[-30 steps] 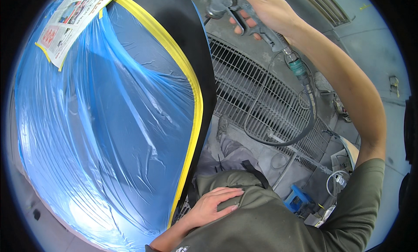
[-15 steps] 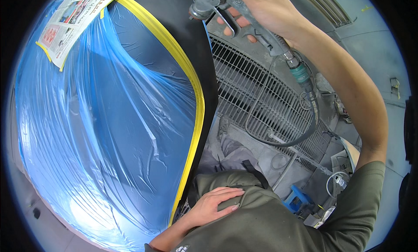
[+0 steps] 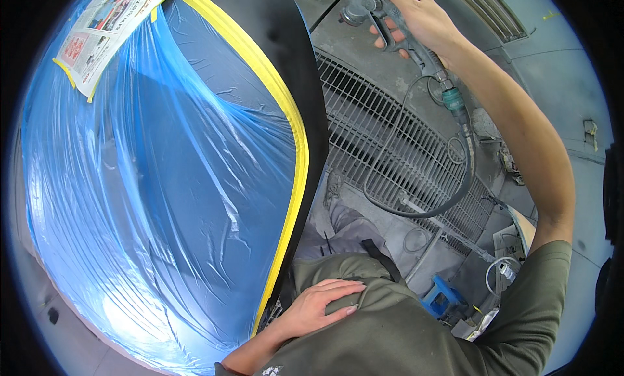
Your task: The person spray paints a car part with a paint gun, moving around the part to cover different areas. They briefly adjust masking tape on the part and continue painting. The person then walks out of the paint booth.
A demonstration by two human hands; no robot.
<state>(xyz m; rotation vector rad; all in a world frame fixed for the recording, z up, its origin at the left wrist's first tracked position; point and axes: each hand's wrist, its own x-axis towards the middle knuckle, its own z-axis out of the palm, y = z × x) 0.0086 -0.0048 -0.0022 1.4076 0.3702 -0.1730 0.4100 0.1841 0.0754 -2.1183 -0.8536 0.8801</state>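
My right hand is wrapped round a grey spray gun, with a teal fitting and a dark hose below it. The gun is held at the top, right of a black curved panel. Blue plastic sheeting, bordered by yellow masking tape, covers the large body on my left. A newspaper sheet is taped over the sheeting's top. My left hand lies with fingers stretched out on the front of my olive shirt, touching nothing else visible.
A metal floor grating runs beside the panel under the hose. A blue object, a coiled white line and papers lie low at the right. A slotted vent is at the upper right.
My right hand and the gun first shifted left over the black panel's edge, then back right, now a little right of where they began. My left hand has stayed still.
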